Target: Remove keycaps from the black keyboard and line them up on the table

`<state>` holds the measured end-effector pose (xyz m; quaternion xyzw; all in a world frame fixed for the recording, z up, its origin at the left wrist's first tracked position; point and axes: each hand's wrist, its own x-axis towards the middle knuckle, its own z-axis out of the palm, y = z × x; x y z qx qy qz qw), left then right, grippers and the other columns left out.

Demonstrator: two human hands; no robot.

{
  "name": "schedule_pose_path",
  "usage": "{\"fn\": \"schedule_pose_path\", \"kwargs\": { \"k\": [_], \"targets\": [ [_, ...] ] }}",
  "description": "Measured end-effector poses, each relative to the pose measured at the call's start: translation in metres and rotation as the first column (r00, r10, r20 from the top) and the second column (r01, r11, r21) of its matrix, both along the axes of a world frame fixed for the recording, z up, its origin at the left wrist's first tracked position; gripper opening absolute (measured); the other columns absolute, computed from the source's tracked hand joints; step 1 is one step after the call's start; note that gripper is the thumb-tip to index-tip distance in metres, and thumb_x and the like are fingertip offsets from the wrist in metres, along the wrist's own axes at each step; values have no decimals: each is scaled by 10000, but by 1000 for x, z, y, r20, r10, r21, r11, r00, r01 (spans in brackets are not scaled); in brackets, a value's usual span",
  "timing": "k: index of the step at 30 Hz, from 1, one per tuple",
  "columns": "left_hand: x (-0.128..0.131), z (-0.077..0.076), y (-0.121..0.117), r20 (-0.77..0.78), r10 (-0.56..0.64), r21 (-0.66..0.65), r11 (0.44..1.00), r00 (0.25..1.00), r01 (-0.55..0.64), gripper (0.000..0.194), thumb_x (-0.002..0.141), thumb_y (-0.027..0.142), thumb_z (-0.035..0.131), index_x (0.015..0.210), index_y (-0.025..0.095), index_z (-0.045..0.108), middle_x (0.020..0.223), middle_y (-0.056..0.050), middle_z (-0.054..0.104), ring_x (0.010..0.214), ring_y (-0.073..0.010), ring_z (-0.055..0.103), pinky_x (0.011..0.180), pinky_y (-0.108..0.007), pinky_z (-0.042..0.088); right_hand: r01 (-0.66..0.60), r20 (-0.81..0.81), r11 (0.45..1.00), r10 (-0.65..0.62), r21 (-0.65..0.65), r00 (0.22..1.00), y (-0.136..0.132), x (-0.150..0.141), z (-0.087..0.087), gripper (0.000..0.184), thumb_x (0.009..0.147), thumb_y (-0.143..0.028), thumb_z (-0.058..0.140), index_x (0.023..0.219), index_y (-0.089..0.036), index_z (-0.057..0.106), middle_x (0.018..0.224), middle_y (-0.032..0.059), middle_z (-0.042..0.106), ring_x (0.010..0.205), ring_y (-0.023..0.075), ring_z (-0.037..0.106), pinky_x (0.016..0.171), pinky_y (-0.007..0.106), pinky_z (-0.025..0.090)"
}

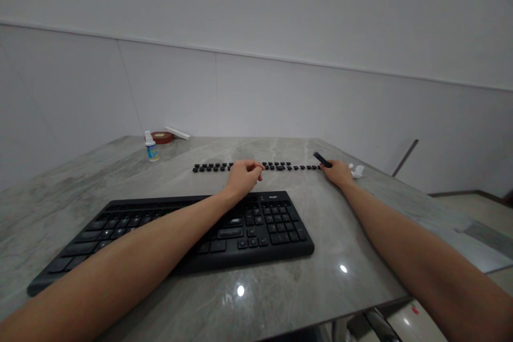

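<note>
A black keyboard lies on the table, with my left forearm crossing over it. Beyond it, several loose black keycaps are set out in two rows. My left hand is closed over the middle of these rows, fingers curled and thumb against them; anything inside the fingers is hidden. At the right end of the rows, my right hand grips a short black bar-shaped tool that points up and to the left. Its fingertips are close to the last keycaps.
A white spray bottle with a blue label stands at the back left. Behind it are a reddish-brown round case and a white strip. Crumpled white tissue lies just right of my right hand. A wall borders the grey marbled table.
</note>
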<state>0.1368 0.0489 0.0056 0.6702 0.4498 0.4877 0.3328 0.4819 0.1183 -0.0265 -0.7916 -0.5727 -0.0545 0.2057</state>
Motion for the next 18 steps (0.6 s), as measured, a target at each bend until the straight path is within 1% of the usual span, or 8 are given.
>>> {"fn": "schedule_pose_path", "kwargs": {
  "k": [4,7,9,11,13,15,17,18],
  "targets": [
    [0,1,1,-1,-8,-5,1000,1000,8,219,728,151,504,789,116,711,535,9,592,447,-86,500,472,-191,398,24,-16,1000,-23,18,1000,0,-1,0,416,857,-387,499,1168,-178,679,1038,148,706,977,293,642,776,336,465],
    [1,-2,2,-15,-22,-7,1000,1000,22,217,733,157,505,787,116,711,531,7,593,448,-89,505,468,-193,401,55,-34,998,-54,33,998,-1,-2,2,415,863,-388,485,1143,-160,689,1009,158,709,947,298,647,765,345,461],
    [2,-4,2,-29,-26,-7,1000,999,26,220,734,156,504,790,117,713,534,5,597,451,-90,508,477,-196,407,83,-41,995,-80,53,996,-3,-4,4,433,873,-394,456,1140,-144,686,1002,172,705,941,308,646,760,355,457],
    [2,-2,-1,-43,-20,-5,1000,999,19,227,737,156,501,804,120,715,550,2,606,466,-91,513,496,-199,418,111,-44,990,-108,84,993,-6,-6,7,461,888,-393,410,1157,-126,671,1014,188,696,956,318,639,761,366,451],
    [-1,9,-4,-58,-16,-6,1000,998,16,230,738,156,503,815,124,718,578,-7,626,497,-95,530,521,-201,430,139,-44,982,-134,128,990,-11,-8,11,474,892,-388,385,1165,-115,661,1005,196,691,956,323,635,753,369,445],
    [-14,27,-8,-101,-44,-17,999,994,43,220,731,161,514,794,130,723,617,-22,657,541,-108,560,545,-207,442,161,-37,968,-157,191,987,-16,-12,16,465,880,-397,398,1130,-117,672,956,190,697,922,325,640,719,363,437],
    [-40,47,-11,-266,-141,-39,990,954,135,222,739,193,519,791,147,730,692,-34,696,619,-130,602,584,-216,459,142,-4,958,-146,250,989,-21,-19,22,454,873,-405,405,1088,-119,684,923,183,701,892,328,644,688,354,424],
    [-59,55,-14,-366,-132,-8,990,921,139,220,748,230,530,787,158,735,713,-34,704,645,-142,612,602,-223,463,103,23,957,-114,271,993,-23,-24,26,445,872,-403,409,1074,-122,687,915,178,704,883,326,645,677,347,416]
  ]
}}
